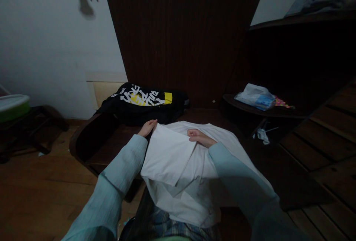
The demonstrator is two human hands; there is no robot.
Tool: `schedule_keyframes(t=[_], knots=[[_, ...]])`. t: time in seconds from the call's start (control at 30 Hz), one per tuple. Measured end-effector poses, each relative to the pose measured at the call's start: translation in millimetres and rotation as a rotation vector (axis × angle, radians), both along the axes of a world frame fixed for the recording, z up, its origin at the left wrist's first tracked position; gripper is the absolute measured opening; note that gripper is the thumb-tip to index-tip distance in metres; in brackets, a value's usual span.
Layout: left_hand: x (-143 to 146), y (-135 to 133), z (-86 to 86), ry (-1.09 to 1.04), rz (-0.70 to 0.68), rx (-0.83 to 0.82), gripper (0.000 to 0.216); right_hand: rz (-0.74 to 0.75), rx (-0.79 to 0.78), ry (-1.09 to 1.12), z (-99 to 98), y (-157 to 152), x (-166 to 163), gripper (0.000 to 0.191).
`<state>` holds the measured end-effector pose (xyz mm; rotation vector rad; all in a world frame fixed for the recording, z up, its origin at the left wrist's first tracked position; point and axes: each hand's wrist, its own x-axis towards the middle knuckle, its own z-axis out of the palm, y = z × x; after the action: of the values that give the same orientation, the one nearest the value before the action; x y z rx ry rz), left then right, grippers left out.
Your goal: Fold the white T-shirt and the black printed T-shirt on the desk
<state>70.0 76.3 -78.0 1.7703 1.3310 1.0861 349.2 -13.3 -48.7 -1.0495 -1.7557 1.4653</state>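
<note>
A white cloth garment (169, 152), likely a shirt, lies spread over the dark wooden bench and hangs down toward my lap. One flap of it is folded over on the left side. My left hand (148, 127) pinches the flap's far left corner, fingers closed. Further right, my right hand (200, 137) is closed on the flap's right corner, and the fabric between the two hands is stretched fairly flat. Just behind my left hand rests a black garment (150, 101) with white and yellow print.
The dark wooden bench (108, 140) has a curved left arm. On a shelf to the right sits a tissue pack (256, 96) beside a small colourful item (283, 103). A green and white basin (14, 104) stands on a low dark stand at the far left.
</note>
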Motion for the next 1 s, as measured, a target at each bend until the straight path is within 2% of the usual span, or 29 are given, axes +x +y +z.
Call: schedule_keyframes(t=[0.17, 0.37, 0.53, 0.7, 1.0], knots=[[1, 2, 4.4, 0.155, -0.002, 0.051, 0.029, 0.011, 0.022, -0.008, -0.3, 1, 1, 0.022], [9, 2, 10.7, 0.330, 0.071, 0.118, 0.022, 0.007, 0.002, 0.013, -7.2, 6, 6, 0.021], [11, -2, 10.0, 0.564, 0.096, 0.178, 0.020, -0.026, -0.010, 0.053, -7.6, 4, 5, 0.019], [6, -2, 10.5, 0.455, 0.029, 0.116, 0.021, -0.090, 0.034, 0.067, -8.9, 5, 4, 0.017], [2, 3, 3.9, 0.388, 0.008, 0.110, 0.013, -0.072, 0.046, 0.054, -7.0, 4, 5, 0.015]])
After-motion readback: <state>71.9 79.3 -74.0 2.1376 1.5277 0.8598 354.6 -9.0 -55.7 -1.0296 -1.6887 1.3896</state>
